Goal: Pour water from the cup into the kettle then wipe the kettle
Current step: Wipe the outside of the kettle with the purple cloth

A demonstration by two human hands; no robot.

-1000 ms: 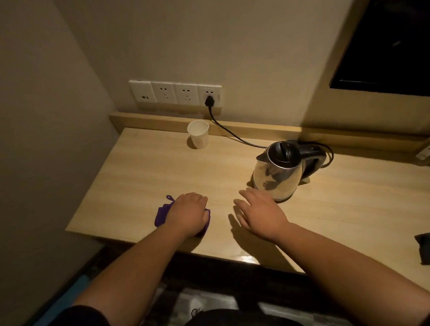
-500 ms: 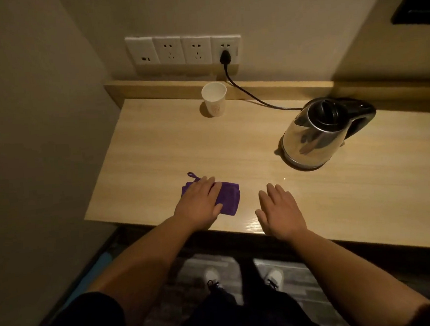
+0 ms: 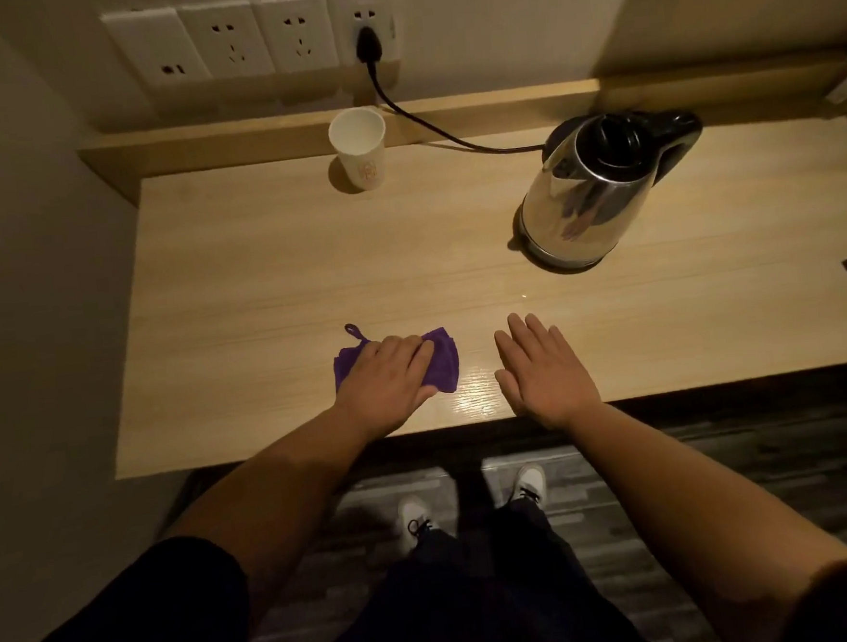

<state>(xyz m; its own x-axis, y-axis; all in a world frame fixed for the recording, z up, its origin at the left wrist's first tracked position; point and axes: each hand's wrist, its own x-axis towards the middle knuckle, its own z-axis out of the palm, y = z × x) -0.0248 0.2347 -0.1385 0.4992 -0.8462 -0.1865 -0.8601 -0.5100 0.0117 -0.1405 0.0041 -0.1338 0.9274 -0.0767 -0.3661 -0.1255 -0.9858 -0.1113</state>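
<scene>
I read no brand on any item; the cup (image 3: 360, 147) carries a faint orange print on its side, too small to make out. The cup is white paper, tapered, upright and open at the top, standing at the back of the worktop (image 3: 258, 282) against the raised rear ledge. The worktop is pale wood-grain laminate with a glossy patch near its front edge. The kettle (image 3: 588, 199) is polished steel with a black lid and black handle, standing upright at the right rear, well apart from the cup; its black cord (image 3: 428, 130) runs to the rightmost socket of a white four-gang outlet strip (image 3: 251, 37). My left hand (image 3: 388, 378) lies flat on a purple cloth (image 3: 442, 364), fingers together and extended, pressing rather than gripping; the cloth is folded, soft-textured, with a small loop at its far left corner. My right hand (image 3: 545, 367) rests palm down just beside it, fingers spread, holding nothing. Both hands sit near the front edge, well apart from cup and kettle.
</scene>
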